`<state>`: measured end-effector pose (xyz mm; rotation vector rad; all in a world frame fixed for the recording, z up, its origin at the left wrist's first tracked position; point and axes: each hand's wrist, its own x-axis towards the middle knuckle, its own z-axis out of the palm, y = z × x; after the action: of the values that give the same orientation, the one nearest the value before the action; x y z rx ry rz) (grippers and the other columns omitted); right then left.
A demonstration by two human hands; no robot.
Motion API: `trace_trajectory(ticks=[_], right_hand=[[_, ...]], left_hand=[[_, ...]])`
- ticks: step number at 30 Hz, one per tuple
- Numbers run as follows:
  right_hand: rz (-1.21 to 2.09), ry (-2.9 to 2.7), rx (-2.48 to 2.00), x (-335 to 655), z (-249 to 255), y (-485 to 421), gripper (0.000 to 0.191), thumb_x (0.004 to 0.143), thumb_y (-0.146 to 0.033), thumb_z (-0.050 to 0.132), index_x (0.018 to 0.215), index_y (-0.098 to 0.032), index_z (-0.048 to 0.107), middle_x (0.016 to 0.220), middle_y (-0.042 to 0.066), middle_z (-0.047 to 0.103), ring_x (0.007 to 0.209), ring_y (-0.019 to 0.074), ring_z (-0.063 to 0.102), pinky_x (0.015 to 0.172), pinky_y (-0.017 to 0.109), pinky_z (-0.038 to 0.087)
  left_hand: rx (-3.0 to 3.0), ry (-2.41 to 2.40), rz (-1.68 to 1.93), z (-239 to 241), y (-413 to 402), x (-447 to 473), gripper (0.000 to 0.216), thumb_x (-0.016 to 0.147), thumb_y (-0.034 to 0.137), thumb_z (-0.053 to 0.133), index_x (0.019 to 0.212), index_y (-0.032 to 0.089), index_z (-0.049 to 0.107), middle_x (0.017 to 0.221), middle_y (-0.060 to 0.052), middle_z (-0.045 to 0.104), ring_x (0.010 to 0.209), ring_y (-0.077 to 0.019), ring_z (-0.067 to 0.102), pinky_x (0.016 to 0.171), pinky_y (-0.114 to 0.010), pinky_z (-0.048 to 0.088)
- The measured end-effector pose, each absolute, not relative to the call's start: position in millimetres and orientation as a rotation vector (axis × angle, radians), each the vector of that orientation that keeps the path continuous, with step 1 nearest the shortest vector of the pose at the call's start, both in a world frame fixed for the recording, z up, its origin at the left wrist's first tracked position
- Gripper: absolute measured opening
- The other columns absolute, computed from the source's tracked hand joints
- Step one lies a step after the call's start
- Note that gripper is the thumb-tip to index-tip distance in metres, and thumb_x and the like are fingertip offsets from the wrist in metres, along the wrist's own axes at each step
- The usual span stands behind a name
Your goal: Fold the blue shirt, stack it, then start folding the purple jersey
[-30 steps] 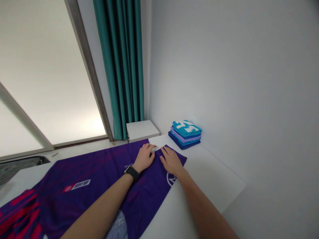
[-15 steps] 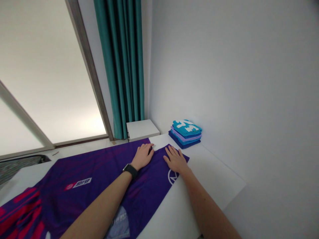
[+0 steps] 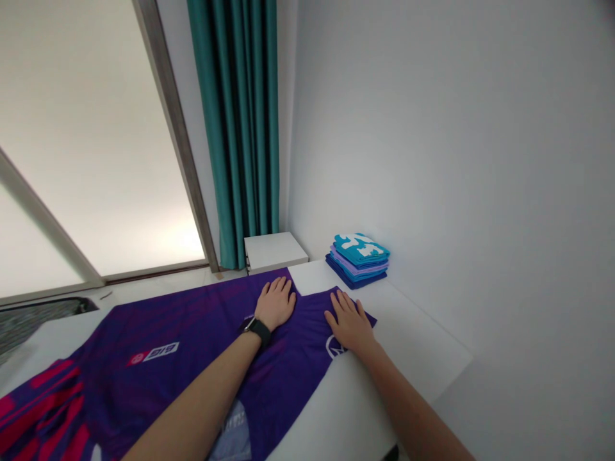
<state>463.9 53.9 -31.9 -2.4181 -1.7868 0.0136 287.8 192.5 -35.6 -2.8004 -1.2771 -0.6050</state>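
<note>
A purple jersey (image 3: pixel 202 333) with pink-red stripes at its left end lies spread over the white table (image 3: pixel 331 403). My left hand (image 3: pixel 276 304), with a black watch (image 3: pixel 256 329) on its wrist, rests flat on the cloth near the far edge. On the sleeve at the right, close to a round white logo (image 3: pixel 335 347), my right hand (image 3: pixel 350 322) presses down with its fingers spread. Both palms face the fabric and neither hand grips anything. A grey-blue patch (image 3: pixel 234 432) at the collar shows partly behind my left forearm.
Folded clothes in blue and lilac form a stack (image 3: pixel 359 259) at the back right, against the wall (image 3: pixel 432 160). Behind the table stand a low white cabinet (image 3: pixel 276 250) and a green curtain (image 3: pixel 240 128). Frosted glass panels (image 3: pixel 96 141) are at the left.
My right hand has slid to the right and slightly toward me, drawing the sleeve outward. The left hand's fingers have flattened onto the jersey, and it has shifted very little.
</note>
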Motion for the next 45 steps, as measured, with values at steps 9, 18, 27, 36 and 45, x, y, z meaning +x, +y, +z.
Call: trace_trajectory(ticks=[9, 18, 27, 36, 45], right_hand=[[-0.133, -1.759, -2.341, 466, -32, 44, 0.059, 0.099, -0.039, 0.022, 0.15, -0.012, 0.031, 0.155, 0.01, 0.032, 0.145, 0.0216, 0.023, 0.118, 0.045, 0.011], [0.021, -1.882, -2.337, 472, -34, 49, 0.062, 0.098, -0.045, 0.023, 0.151, -0.013, 0.029, 0.157, 0.009, 0.026, 0.146, 0.0218, 0.018, 0.118, 0.049, 0.011], [-0.011, -1.92, -2.221, 486, -35, 62, 0.058, 0.099, -0.044, 0.024, 0.15, -0.017, 0.032, 0.155, 0.007, 0.032, 0.144, 0.0211, 0.025, 0.117, 0.049, 0.015], [-0.155, -1.828, -2.136, 469, -33, 54, 0.048, 0.097, -0.033, 0.03, 0.133, -0.014, 0.056, 0.136, 0.012, 0.057, 0.127, 0.0238, 0.05, 0.109, 0.041, 0.034], [-0.013, -2.018, -2.209, 475, -32, 58, 0.059, 0.099, -0.043, 0.024, 0.15, -0.015, 0.031, 0.156, 0.008, 0.029, 0.145, 0.021, 0.023, 0.118, 0.047, 0.015]], left_hand=[[-2.799, -1.324, -0.301, -33, 190, 291, 0.056, 0.098, 0.041, 0.024, 0.145, 0.015, 0.04, 0.154, -0.01, 0.034, 0.144, -0.0234, 0.027, 0.116, -0.047, 0.022], [-2.888, -1.311, -0.227, -25, 192, 290, 0.055, 0.099, 0.038, 0.023, 0.146, 0.014, 0.039, 0.155, -0.011, 0.032, 0.145, -0.0234, 0.024, 0.117, -0.048, 0.019], [-3.018, -0.984, -0.297, -4, 156, 243, 0.062, 0.099, 0.05, 0.027, 0.149, 0.014, 0.032, 0.157, -0.012, 0.027, 0.146, -0.0236, 0.022, 0.119, -0.044, 0.019], [-3.226, -0.649, -0.257, -7, 96, 209, 0.066, 0.097, 0.051, 0.037, 0.154, 0.024, 0.016, 0.161, -0.006, 0.018, 0.147, -0.0242, 0.018, 0.12, -0.047, 0.016], [-3.284, -0.59, -0.189, -9, 80, 201, 0.065, 0.096, 0.049, 0.041, 0.154, 0.029, 0.016, 0.161, -0.005, 0.017, 0.147, -0.0245, 0.018, 0.12, -0.049, 0.014]])
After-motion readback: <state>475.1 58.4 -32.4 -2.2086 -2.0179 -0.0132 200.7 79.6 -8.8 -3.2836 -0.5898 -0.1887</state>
